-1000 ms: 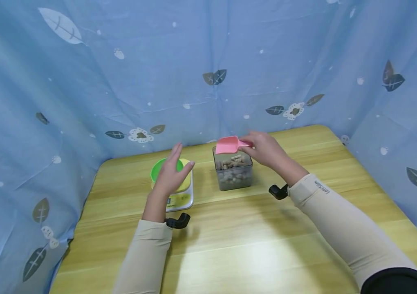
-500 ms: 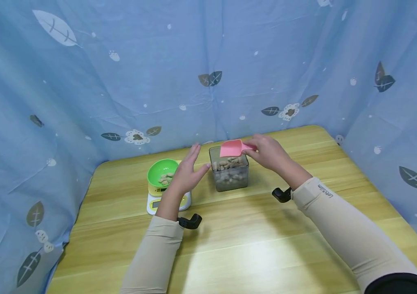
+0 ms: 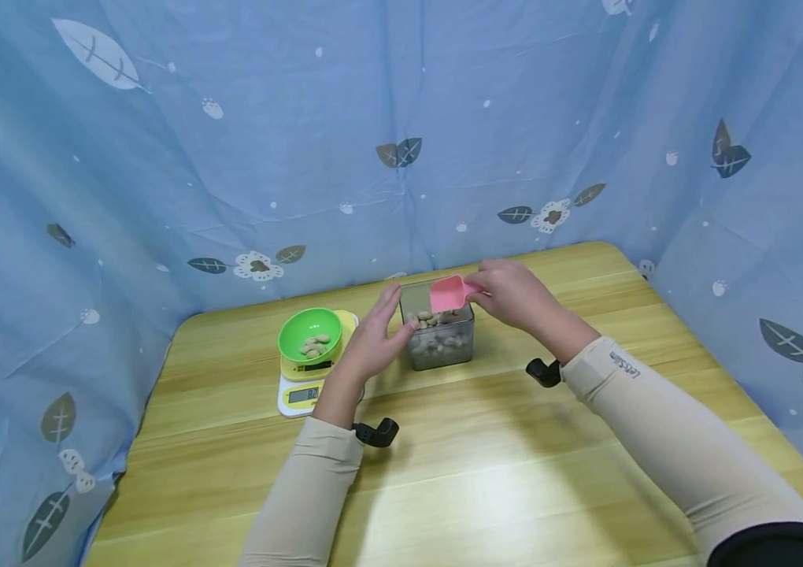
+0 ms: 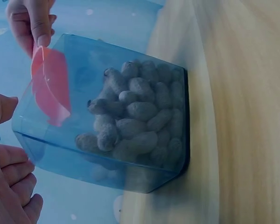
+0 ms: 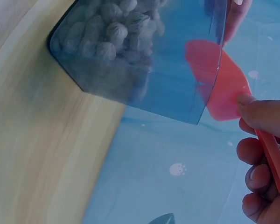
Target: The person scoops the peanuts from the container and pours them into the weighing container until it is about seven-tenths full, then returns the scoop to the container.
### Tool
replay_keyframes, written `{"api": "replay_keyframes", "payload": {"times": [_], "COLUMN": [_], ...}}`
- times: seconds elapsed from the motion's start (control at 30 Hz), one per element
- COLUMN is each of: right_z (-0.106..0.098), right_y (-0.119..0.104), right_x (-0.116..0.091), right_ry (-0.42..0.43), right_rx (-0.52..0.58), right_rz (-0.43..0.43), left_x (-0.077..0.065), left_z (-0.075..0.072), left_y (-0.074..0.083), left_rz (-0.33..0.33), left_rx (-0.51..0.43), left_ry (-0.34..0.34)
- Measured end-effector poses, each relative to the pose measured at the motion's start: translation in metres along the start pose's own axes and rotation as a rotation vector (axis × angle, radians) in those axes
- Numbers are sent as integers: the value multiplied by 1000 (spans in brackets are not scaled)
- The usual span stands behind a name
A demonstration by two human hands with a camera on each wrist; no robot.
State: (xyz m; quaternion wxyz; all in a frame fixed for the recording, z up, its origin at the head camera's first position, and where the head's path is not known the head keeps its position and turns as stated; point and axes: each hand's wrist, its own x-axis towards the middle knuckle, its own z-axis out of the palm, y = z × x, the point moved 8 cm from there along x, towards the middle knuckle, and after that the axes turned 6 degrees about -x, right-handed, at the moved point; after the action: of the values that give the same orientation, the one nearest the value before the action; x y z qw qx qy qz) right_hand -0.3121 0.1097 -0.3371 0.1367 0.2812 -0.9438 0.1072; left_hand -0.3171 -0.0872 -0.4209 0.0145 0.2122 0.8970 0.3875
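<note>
My right hand [image 3: 511, 291] grips the handle of a small pink scoop [image 3: 448, 293]. The scoop's blade dips inside the mouth of a clear grey square container [image 3: 442, 358], above the peanuts in their shells [image 4: 140, 107] that part-fill it. In the right wrist view, thumb and fingers wrap the scoop handle [image 5: 273, 158]. My left hand [image 3: 371, 340] is at the container's left side, fingers straight and thumb apart, fingertips right at the rim in the left wrist view. Left of it a green bowl [image 3: 295, 335] holds several peanuts [image 3: 314, 346].
The green bowl stands on a white and yellow kitchen scale [image 3: 291, 400] with a lit display. Everything rests on a wooden table [image 3: 472, 472]. A blue patterned curtain [image 3: 345, 118] hangs behind and at both sides.
My left hand has moved right, from in front of the green bowl to the container's side, uncovering the bowl and scale. The scoop has lowered into the container's mouth.
</note>
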Motion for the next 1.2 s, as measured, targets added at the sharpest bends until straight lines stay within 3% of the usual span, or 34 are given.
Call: {"api": "replay_keyframes", "payload": {"times": [0.37, 0.63, 1.0, 1.2], "right_z": [-12, -2, 1, 6], "right_y": [-30, -39, -49, -50], "right_x": [9, 14, 14, 18], "right_ry": [34, -40, -89, -147], "right_rx": [-244, -433, -519, -443], "right_rz": [-182, -204, -248, -277], "left_x": [-1, 0, -1, 0], "left_z": [2, 6, 7, 7], "left_y": [-2, -7, -7, -7], "left_rz": [11, 6, 0, -1], "left_rx": [-21, -66, -65, -71], "left_ry": [30, 48, 41, 44]}}
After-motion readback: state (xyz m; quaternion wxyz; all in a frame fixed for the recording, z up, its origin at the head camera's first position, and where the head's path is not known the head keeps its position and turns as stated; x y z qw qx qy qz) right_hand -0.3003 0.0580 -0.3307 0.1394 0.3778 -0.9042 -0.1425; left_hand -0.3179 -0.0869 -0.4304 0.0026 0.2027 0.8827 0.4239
